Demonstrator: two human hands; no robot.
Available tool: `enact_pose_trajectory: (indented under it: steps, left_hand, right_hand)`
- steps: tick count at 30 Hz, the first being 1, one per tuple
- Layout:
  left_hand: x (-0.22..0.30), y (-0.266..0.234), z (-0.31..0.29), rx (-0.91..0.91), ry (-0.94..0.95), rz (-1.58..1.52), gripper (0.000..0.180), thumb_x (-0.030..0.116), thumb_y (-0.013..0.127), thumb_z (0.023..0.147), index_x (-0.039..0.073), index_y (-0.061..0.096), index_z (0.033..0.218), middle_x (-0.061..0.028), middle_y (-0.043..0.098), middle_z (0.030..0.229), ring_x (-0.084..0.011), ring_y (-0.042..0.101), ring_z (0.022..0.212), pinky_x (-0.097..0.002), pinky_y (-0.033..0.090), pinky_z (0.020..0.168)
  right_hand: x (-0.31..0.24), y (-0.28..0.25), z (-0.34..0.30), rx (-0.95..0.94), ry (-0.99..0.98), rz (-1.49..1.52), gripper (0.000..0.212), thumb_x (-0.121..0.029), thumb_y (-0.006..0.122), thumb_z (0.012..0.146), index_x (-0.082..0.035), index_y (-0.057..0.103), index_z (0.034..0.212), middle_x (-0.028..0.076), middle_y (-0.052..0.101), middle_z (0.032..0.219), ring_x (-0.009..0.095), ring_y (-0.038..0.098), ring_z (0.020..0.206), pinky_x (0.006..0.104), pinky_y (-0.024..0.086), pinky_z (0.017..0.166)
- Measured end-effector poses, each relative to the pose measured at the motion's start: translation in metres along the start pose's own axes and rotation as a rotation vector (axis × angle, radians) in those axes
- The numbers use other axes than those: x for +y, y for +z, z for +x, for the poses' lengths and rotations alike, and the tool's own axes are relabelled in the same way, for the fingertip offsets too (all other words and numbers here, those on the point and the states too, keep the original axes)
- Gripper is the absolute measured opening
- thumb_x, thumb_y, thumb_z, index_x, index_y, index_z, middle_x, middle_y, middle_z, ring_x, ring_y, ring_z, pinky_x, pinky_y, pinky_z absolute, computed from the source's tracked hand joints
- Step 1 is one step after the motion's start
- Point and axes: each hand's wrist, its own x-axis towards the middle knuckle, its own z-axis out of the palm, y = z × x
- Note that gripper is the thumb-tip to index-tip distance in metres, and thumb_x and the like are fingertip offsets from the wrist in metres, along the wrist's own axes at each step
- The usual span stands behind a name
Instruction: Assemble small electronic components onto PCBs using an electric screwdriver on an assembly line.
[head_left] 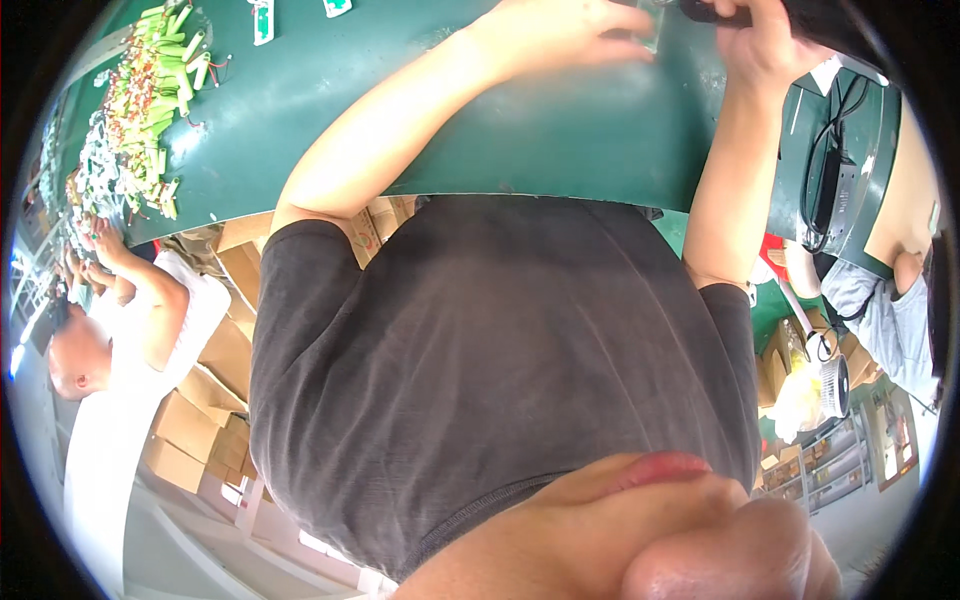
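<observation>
Because the left hand (545, 35) at 12–1 o'clock has its fingers spread and motion-blurred, can't tell if they touch the thin, clear greenish flat piece (656, 30) at 1 o'clock; a hasty swipe could skid it across the smooth dark-green worktop (570, 140). Right hand (765, 45), 1:30: fingers look closed around a black object (706, 10), cropped up top; loose hold could drop it. Heap of wired lime-green cylinders (165, 100), 10 o'clock: stray arm could snag leads.

Assembly workshop, long green worktable (560, 140), piled green wired cylinders (165, 90), co-worker in white (130, 370), stacked cardboard boxes (185, 440)
</observation>
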Motion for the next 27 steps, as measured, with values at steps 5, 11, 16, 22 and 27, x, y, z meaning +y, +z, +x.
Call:
enact_pose_trajectory:
  steps: [5, 11, 16, 22, 27]
  left_hand:
    - [-0.001, -0.001, 0.001, 0.005, -0.017, -0.022, 0.025, 0.02, 0.083, 0.079, 0.002, 0.073, 0.092, -0.029, 0.052, 0.144, -0.0421, 0.062, 0.123, -0.0431, 0.056, 0.097]
    - [-0.003, -0.001, 0.0, 0.011, -0.008, -0.03, 0.027, 0.021, 0.084, 0.078, 0.001, 0.074, 0.093, -0.0256, 0.053, 0.145, -0.0406, 0.062, 0.122, -0.0429, 0.057, 0.097]
    - [-0.001, -0.002, 0.003, 0.012, 0.021, -0.031, 0.026, 0.019, 0.083, 0.078, -0.001, 0.074, 0.092, -0.0252, 0.052, 0.144, -0.0397, 0.062, 0.123, -0.042, 0.055, 0.099]
    - [-0.004, 0.0, 0.002, 0.014, 0.023, -0.066, 0.025, 0.018, 0.082, 0.079, -0.001, 0.074, 0.092, -0.024, 0.051, 0.143, -0.0386, 0.064, 0.117, -0.0418, 0.056, 0.097]
    - [-0.001, -0.003, 0.002, -0.022, -0.035, -0.104, 0.025, 0.018, 0.082, 0.079, -0.001, 0.074, 0.092, -0.023, 0.051, 0.142, -0.0377, 0.068, 0.107, -0.0415, 0.058, 0.093]
  right_hand:
    - [0.0, -0.008, -0.002, 0.023, 0.025, 0.043, 0.046, -0.001, 0.061, 0.094, -0.003, 0.044, 0.136, 0.003, 0.05, 0.073, 0.013, 0.046, 0.052, 0.0296, 0.043, 0.054]
    - [-0.012, 0.01, 0.001, 0.138, 0.103, -0.058, 0.045, -0.002, 0.061, 0.095, -0.003, 0.044, 0.137, 0.002, 0.048, 0.071, 0.013, 0.045, 0.052, 0.0298, 0.042, 0.053]
    - [-0.001, -0.013, 0.001, -0.087, -0.025, 0.025, 0.04, -0.003, 0.06, 0.096, -0.006, 0.046, 0.132, 0.002, 0.047, 0.07, 0.012, 0.043, 0.051, 0.0294, 0.042, 0.053]
    - [-0.009, 0.006, 0.001, 0.027, 0.044, -0.068, 0.036, -0.003, 0.062, 0.096, -0.006, 0.046, 0.128, 0.002, 0.047, 0.07, 0.012, 0.042, 0.05, 0.029, 0.041, 0.052]
    - [-0.008, 0.012, 0.005, -0.055, 0.062, -0.088, 0.038, -0.002, 0.062, 0.095, -0.006, 0.046, 0.129, 0.002, 0.047, 0.071, 0.012, 0.043, 0.051, 0.0286, 0.041, 0.053]
